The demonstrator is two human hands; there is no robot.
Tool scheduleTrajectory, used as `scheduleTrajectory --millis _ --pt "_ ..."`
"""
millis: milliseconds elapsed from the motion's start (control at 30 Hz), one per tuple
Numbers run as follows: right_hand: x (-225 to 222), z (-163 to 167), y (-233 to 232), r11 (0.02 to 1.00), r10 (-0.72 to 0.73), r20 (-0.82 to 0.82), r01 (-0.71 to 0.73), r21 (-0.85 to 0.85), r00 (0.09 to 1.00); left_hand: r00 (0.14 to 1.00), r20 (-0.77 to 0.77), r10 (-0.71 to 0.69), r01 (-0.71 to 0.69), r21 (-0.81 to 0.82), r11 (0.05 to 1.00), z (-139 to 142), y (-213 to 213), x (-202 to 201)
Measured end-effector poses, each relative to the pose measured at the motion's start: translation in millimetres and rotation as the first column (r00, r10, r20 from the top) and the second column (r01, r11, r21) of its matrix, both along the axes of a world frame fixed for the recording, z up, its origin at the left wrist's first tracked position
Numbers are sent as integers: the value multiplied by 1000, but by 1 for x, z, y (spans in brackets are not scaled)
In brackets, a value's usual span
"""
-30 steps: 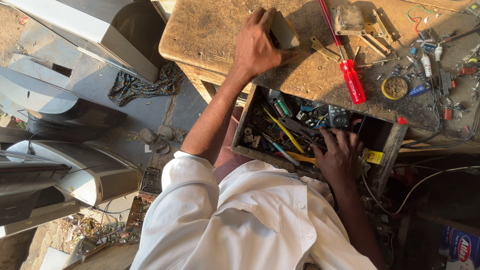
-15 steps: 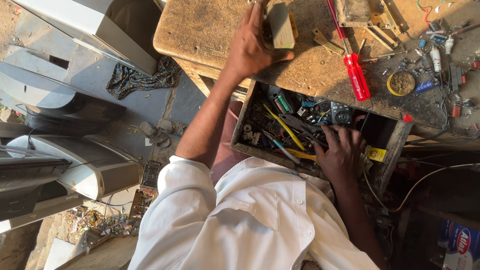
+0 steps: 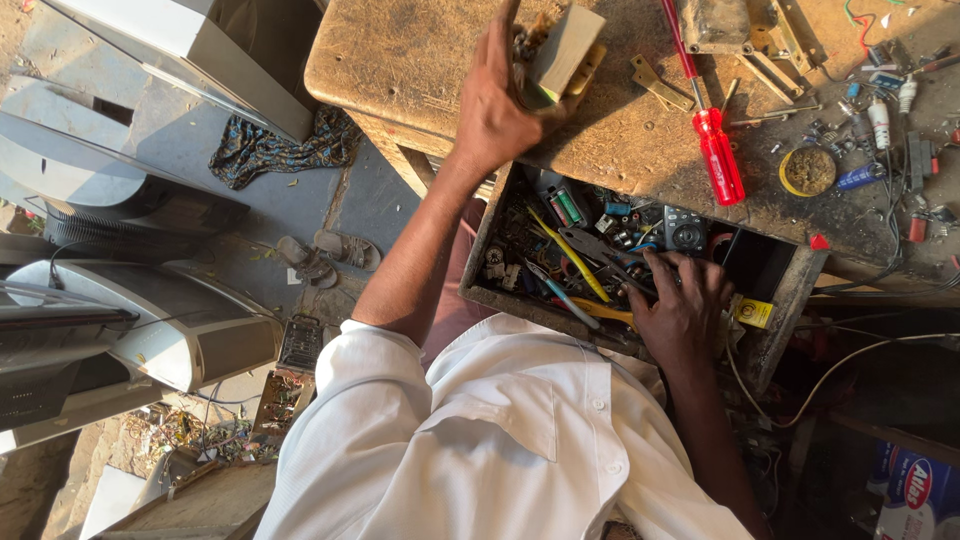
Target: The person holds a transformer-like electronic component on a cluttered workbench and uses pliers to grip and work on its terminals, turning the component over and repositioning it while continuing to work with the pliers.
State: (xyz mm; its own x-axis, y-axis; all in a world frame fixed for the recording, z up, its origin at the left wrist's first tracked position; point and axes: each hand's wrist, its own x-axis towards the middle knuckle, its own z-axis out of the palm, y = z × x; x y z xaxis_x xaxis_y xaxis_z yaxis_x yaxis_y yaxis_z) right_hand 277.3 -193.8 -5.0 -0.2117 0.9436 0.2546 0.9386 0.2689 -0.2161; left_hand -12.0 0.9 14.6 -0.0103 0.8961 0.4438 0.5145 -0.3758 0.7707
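At top centre, our left hand (image 3: 495,110) gripped a grey block (image 3: 565,45) above the bench (image 3: 400,60). Our right hand (image 3: 680,305) lay fingers spread in the drawer (image 3: 780,300), beside a yellow square label (image 3: 752,312).

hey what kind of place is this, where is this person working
Most likely a small electronics repair workshop. A worn wooden workbench carries a red screwdriver and loose parts, its open drawer is crammed with tools and components, and old television casings sit on the ground beside it.
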Motion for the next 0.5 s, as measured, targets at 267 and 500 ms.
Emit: scheduleTrajectory --millis 267,500 --pt "-1 1 0 1000 -11 -2 11 -5 1000 820 304 -484 507 2 862 -1 15 -32" --pt "-1 2 -1 1000 -13 2 13 -7 1000 940 69 -335 333 30 942 -6 13 -26"
